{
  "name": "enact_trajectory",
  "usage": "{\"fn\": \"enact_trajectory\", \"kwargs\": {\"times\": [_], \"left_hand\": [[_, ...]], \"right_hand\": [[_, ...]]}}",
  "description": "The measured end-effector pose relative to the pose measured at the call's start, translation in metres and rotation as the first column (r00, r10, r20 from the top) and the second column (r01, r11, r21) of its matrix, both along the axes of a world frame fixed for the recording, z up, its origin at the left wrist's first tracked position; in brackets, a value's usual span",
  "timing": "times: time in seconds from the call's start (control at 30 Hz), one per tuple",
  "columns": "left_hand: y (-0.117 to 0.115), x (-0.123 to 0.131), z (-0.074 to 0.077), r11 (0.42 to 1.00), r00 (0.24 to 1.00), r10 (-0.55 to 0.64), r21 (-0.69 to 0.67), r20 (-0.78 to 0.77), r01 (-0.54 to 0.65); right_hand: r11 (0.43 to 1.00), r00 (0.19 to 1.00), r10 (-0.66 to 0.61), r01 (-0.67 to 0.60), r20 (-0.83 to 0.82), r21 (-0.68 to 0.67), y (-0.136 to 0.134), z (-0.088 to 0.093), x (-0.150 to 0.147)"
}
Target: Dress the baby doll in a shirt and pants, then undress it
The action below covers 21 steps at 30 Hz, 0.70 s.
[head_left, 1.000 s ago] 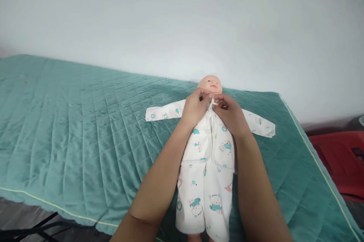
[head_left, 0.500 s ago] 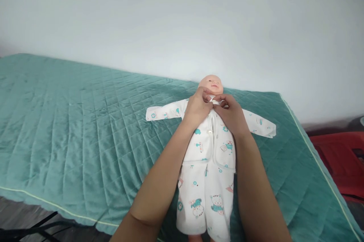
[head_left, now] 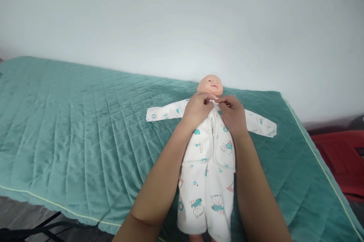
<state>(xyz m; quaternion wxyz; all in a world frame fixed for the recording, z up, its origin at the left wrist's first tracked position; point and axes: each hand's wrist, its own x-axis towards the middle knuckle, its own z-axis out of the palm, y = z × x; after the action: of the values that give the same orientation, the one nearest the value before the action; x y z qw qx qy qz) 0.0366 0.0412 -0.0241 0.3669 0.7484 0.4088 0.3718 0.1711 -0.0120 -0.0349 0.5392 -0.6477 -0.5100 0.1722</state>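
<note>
A baby doll (head_left: 211,84) lies on its back on a teal quilted bed cover (head_left: 85,128), arms spread, dressed in a white printed top (head_left: 212,139) and matching trousers (head_left: 206,200). My left hand (head_left: 197,108) and my right hand (head_left: 233,113) meet at the top's collar just under the doll's chin. Both hands pinch the fabric edges at the neck opening, fingers curled. My forearms lie along either side of the doll's body.
The bed stands against a plain pale wall (head_left: 182,18). Its front edge runs across the lower left, with dark cables (head_left: 34,228) on the floor below. A red plastic object (head_left: 339,158) stands beyond the bed's right edge.
My hands have stayed at the collar, the fingertips shifting slightly closer to the chin. The doll has not moved.
</note>
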Motion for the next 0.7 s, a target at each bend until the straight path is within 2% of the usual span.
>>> {"fn": "enact_trajectory", "kwargs": {"times": [0.2,0.4,0.53,0.7], "left_hand": [[0.002,-0.007,0.003,0.999,0.999,-0.042,-0.006,-0.017,0.042],[0.003,-0.005,-0.001,0.996,0.999,-0.044,0.08,-0.023,0.045],[0.006,-0.01,-0.003,0.987,0.995,-0.104,0.119,-0.007,0.104],[0.009,-0.015,-0.003,0.976,0.989,-0.109,0.18,-0.102,0.126]], "right_hand": [[0.998,0.998,-0.04,0.038,0.039,0.052,-0.002,0.0,0.0],[0.995,0.996,0.023,-0.031,0.083,0.098,-0.001,-0.001,0.001],[0.994,0.998,0.041,-0.045,0.049,0.096,-0.001,0.0,0.001],[0.996,0.998,0.044,-0.047,0.036,0.082,-0.002,0.002,0.0]]}}
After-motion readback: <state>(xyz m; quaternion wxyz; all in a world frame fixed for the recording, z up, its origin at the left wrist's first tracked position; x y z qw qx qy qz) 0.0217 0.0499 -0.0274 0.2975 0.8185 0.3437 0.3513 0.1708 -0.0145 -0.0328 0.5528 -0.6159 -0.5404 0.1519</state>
